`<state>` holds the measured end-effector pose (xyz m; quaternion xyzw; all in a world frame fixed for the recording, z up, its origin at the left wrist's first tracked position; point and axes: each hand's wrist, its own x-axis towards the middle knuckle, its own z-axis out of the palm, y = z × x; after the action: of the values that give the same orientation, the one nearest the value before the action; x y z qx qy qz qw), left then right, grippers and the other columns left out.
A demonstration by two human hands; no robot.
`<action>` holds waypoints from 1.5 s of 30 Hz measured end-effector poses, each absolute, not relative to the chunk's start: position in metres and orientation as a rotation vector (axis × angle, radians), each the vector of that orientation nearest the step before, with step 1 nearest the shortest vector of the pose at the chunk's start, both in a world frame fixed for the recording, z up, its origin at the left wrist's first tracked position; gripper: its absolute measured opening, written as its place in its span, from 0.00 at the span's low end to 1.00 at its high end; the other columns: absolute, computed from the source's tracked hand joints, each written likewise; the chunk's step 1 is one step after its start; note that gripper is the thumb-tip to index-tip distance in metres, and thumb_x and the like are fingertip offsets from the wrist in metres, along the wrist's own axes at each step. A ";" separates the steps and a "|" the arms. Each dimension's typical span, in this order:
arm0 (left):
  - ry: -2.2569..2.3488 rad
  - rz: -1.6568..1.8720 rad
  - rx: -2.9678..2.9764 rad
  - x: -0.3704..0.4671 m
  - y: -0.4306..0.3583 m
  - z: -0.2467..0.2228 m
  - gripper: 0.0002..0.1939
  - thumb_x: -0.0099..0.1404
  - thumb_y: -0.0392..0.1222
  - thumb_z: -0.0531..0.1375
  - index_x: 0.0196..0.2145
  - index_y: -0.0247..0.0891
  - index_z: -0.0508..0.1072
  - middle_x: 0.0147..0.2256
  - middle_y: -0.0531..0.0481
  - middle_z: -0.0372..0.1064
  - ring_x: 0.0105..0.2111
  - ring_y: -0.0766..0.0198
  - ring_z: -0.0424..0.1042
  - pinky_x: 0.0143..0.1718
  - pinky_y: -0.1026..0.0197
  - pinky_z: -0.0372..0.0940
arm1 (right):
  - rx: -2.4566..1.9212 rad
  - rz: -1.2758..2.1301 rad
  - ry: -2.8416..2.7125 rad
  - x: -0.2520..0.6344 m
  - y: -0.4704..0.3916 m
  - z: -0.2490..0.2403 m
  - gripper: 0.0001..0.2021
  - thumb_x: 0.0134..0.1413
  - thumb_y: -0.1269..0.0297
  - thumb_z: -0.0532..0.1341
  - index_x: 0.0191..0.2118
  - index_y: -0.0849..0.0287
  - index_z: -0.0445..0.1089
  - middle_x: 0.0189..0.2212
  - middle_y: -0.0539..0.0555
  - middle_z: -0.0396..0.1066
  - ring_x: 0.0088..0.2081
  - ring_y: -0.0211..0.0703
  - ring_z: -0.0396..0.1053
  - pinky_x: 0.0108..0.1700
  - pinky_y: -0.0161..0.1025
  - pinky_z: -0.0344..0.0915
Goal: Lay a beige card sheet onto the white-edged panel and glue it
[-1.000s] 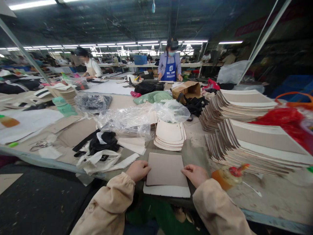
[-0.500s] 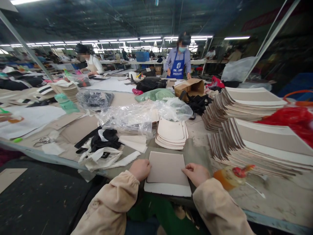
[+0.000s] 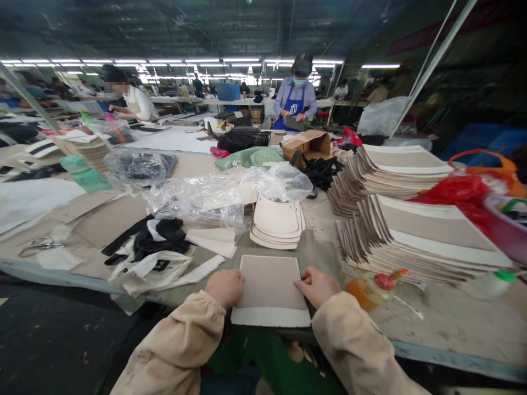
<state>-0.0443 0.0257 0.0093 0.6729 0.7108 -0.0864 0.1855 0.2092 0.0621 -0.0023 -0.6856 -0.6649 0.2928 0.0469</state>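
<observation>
Fingers of left hand and right hand pinch a flat, square, brown sheet; uneven tugs could make it crooked.

Left fingers and right fingers hold a taupe panel between them.

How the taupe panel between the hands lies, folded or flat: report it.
Flat: the taupe panel shows its broad face, with no fold visible across it.
</observation>
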 end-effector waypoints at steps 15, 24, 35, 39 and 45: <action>2.013 -0.243 1.876 -0.043 0.024 0.013 0.20 0.64 0.44 0.47 0.36 0.33 0.76 0.36 0.34 0.74 0.39 0.47 0.74 0.40 0.50 0.65 | -2.044 0.921 -2.071 0.213 0.064 -0.008 0.08 0.48 0.60 0.63 0.32 0.57 0.67 0.25 0.48 0.74 0.33 0.42 0.70 0.31 0.35 0.56; 2.044 -0.239 1.843 -0.042 0.023 0.020 0.19 0.63 0.46 0.49 0.35 0.33 0.76 0.36 0.33 0.74 0.40 0.47 0.73 0.39 0.51 0.65 | -2.063 0.889 -2.134 0.212 0.064 -0.005 0.08 0.49 0.57 0.62 0.32 0.56 0.66 0.27 0.48 0.75 0.34 0.43 0.70 0.30 0.36 0.55; 2.111 0.077 1.705 -0.045 0.028 0.014 0.19 0.57 0.50 0.58 0.42 0.36 0.70 0.35 0.42 0.73 0.38 0.53 0.72 0.39 0.57 0.63 | -2.130 0.799 -2.205 0.205 0.060 0.009 0.06 0.50 0.58 0.61 0.31 0.53 0.65 0.27 0.46 0.75 0.35 0.44 0.70 0.28 0.37 0.52; 2.016 0.259 1.562 -0.049 0.033 0.008 0.17 0.52 0.49 0.61 0.37 0.35 0.71 0.32 0.45 0.73 0.37 0.52 0.72 0.36 0.57 0.63 | -2.126 0.771 -2.225 0.203 0.058 0.013 0.05 0.50 0.59 0.61 0.31 0.53 0.66 0.26 0.46 0.74 0.34 0.44 0.70 0.27 0.37 0.50; 1.512 0.781 1.162 -0.048 0.036 -0.004 0.19 0.48 0.45 0.63 0.37 0.32 0.71 0.33 0.46 0.74 0.35 0.55 0.73 0.35 0.58 0.66 | -2.101 0.737 -2.204 0.201 0.055 0.015 0.05 0.49 0.60 0.61 0.32 0.53 0.68 0.27 0.47 0.75 0.34 0.44 0.70 0.28 0.37 0.50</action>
<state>-0.0484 0.0356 -0.0036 0.4835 0.6290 0.3250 0.5147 0.2015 0.0555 0.0152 -0.6705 -0.7036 0.2352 0.0044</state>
